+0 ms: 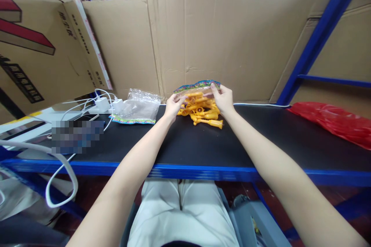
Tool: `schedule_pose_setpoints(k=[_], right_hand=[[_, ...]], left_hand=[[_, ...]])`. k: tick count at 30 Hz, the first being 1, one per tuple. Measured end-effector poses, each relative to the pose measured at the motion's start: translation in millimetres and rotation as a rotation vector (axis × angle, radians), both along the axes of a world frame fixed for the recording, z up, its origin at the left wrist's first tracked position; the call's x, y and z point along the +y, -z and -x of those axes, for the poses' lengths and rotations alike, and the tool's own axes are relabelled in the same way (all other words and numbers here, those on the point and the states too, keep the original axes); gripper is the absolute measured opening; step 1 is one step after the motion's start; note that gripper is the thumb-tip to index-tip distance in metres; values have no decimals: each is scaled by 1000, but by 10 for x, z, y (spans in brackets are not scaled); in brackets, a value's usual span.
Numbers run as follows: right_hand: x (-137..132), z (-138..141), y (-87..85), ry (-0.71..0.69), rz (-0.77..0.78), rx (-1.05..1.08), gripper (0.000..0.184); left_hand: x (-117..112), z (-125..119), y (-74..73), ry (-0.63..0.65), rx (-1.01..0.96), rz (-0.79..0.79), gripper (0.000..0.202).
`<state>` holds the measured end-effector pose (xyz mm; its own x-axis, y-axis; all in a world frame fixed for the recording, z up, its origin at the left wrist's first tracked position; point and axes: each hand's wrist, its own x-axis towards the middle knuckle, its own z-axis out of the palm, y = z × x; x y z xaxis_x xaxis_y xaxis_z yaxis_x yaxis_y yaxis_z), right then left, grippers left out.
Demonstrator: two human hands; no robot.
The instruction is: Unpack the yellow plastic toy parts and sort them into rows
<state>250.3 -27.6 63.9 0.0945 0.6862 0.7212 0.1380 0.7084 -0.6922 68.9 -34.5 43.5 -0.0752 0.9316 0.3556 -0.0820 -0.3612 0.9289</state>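
Observation:
A clear plastic bag with a colourful blue-green printed strip (pixel 197 84) is spread between my two hands above the far middle of the black table. My left hand (pixel 174 106) has its fingers closed on the bag's left side. At the bag's upper right corner, my right hand (pixel 223 98) pinches the plastic between thumb and fingers. Several yellow-orange plastic pieces (pixel 206 115), flared at one end with narrow knobbed stems, lie in a heap under and behind the bag. Whether some are inside it I cannot tell. One piece (pixel 213 123) lies nearest me.
Another clear bag (pixel 139 108) with a printed strip lies to the left, beside white chargers (pixel 102 104) and cables. A red plastic bag (pixel 330 121) is at the right. Cardboard (pixel 232 38) stands behind; a blue metal edge (pixel 203 173) runs along the front.

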Motion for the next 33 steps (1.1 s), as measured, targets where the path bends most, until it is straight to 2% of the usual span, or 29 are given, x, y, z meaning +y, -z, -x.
schedule_pose_setpoints(k=[4, 6, 9, 11, 14, 19, 30, 33], right_hand=[[15, -24, 34, -42, 34, -12, 61], [30, -53, 51, -88, 41, -58, 66], [75, -92, 74, -95, 56, -93, 68], [95, -100, 69, -27, 33, -86, 62], [57, -78, 6, 113, -86, -68, 54], [-134, -7, -151, 250, -222, -91, 53], [-366, 30, -253, 241, -280, -272, 54], [-423, 35, -287, 231, -322, -212, 57]], left_hand=[[6, 1, 83, 76, 84, 216, 46], [30, 7, 110, 87, 81, 241, 40], [61, 9, 105, 54, 47, 178, 32], [59, -3, 75, 25, 35, 101, 28], [23, -35, 9, -1, 14, -26, 26], [-41, -77, -92, 39, -35, -158, 31], [-192, -67, -238, 6, -86, -141, 57], [-179, -69, -237, -21, -110, -131, 59]])
